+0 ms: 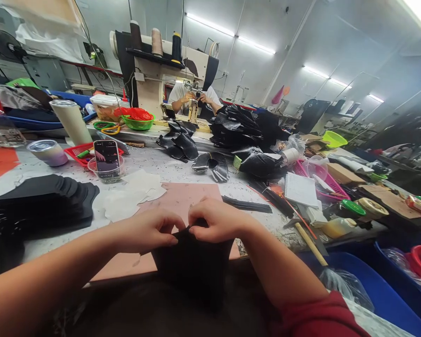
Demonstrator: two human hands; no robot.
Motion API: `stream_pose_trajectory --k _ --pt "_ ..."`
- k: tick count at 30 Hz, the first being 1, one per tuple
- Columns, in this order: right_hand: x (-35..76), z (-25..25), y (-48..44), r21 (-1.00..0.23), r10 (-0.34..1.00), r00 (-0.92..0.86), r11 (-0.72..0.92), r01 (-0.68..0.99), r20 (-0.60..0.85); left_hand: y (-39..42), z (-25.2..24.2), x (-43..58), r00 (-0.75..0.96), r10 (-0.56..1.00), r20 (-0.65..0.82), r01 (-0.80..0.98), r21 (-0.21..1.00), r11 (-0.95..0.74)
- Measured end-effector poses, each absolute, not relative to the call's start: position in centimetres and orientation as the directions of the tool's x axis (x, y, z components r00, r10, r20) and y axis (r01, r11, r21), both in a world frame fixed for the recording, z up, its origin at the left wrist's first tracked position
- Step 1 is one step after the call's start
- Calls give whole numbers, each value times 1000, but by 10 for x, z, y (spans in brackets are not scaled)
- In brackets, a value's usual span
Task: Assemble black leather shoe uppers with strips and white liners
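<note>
A black sheet of material (192,267), leather or fabric I cannot tell which, hangs between my hands over the near edge of the bench. My left hand (145,229) pinches its upper edge between thumb and fingers. Close beside it, my right hand (215,219) grips the same edge, fingers curled over. Under both hands lies a pink board (199,189). Pale paper-like scraps (135,192) overlap the board's left side, and a bundle of thin black strips (247,204) lies to its right. The lower part of the black sheet merges into dark shadow.
A stack of black cut pieces (56,201) sits at left, near a phone (107,157) propped in a clear bowl. Finished-looking black pieces (236,126) pile up by a sewing machine (149,84). A hammer (310,243) and blue bin (358,276) are at right. Another person works opposite.
</note>
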State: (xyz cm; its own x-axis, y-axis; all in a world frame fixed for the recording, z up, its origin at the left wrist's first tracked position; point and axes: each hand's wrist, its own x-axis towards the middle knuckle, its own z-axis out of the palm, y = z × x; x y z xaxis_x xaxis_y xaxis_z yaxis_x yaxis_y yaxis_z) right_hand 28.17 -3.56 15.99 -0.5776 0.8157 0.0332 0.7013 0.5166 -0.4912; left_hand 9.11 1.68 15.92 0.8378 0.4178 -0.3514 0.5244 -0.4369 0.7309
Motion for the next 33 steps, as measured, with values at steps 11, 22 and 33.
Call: stream_pose_trajectory --k 11,22,33 --pt "282 172 -45 -442 882 -471 416 795 -16 17 145 98 813 468 -347 535 762 -365" --pt "285 174 -48 -491 906 -423 370 789 5 17 136 99 790 551 -269 489 819 -301" --pt "288 165 -47 -649 939 -340 225 727 -57 9 135 101 820 565 -88 281 923 -263"
